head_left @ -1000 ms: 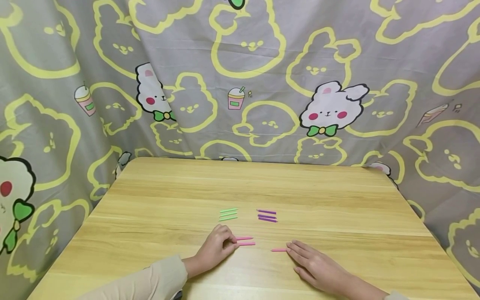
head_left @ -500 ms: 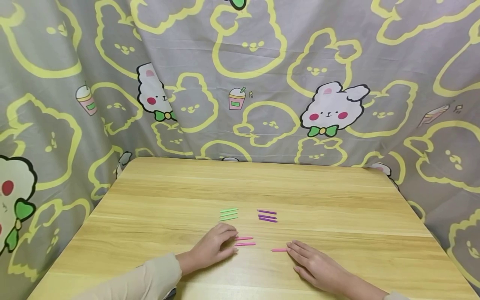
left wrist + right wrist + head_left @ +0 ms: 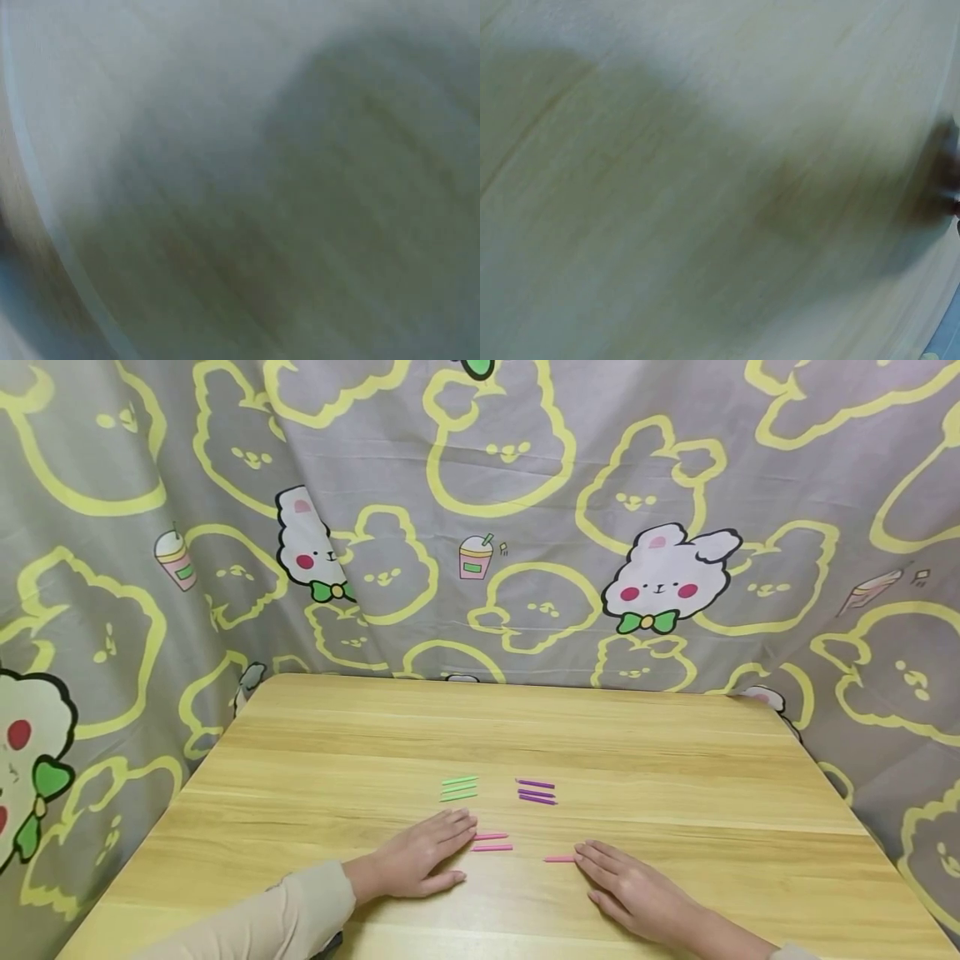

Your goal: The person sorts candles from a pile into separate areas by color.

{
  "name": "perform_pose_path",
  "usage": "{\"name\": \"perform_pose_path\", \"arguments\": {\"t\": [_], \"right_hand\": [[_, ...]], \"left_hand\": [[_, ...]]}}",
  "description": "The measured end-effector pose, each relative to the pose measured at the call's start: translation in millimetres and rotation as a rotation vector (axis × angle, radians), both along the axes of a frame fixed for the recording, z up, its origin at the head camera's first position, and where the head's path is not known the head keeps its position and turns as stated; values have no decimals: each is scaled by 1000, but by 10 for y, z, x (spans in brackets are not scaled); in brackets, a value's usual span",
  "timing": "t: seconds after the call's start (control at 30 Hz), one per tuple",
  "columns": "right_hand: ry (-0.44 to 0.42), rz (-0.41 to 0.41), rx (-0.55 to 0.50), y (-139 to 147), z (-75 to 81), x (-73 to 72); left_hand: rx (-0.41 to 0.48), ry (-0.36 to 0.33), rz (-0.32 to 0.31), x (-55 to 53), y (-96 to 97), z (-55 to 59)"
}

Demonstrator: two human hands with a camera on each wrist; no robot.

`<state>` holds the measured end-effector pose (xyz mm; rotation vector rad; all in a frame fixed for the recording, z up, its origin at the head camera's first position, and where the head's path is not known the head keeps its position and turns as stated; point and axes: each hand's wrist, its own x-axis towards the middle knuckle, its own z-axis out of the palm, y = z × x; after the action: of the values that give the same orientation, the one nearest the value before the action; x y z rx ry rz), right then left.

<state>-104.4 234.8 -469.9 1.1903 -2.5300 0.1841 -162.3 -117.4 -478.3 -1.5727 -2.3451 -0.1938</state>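
Note:
My left hand (image 3: 426,855) lies with straight fingers on the table, its thumb spread toward me. The index fingertip is right at the left end of a thin pink pencil-like stick (image 3: 492,837). Just nearer to me lies a second pink stick (image 3: 493,848), parallel to it. Over to the right, my right hand (image 3: 633,885) rests palm down with extended fingers. Its fingertips cover the right end of a third pink stick (image 3: 557,859). Both wrist views show only blurred tabletop and shadow, with a dark blurred bit at the right edge of the right one.
Beyond my hands, three green sticks (image 3: 459,788) lie in a row, and three purple sticks (image 3: 536,792) sit to their right. The wooden table (image 3: 600,727) reaches back to a grey curtain (image 3: 450,635) with cartoon bears, which also hangs along both sides.
My left hand has let go of the pink sticks, straightened its fingers and drawn slightly back to the left, settling flat. The right hand has stayed in place.

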Motion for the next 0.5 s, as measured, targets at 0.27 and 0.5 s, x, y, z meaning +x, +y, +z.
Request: {"name": "perform_pose_path", "arguments": {"t": [0.27, 0.5], "right_hand": [[-101, -59, -201, -36, 32, -33], [-240, -144, -367, -85, -33, -96]], "left_hand": [[-54, -24, -2, -21, -20, 5], [-75, -24, -9, -24, -34, 10]]}}
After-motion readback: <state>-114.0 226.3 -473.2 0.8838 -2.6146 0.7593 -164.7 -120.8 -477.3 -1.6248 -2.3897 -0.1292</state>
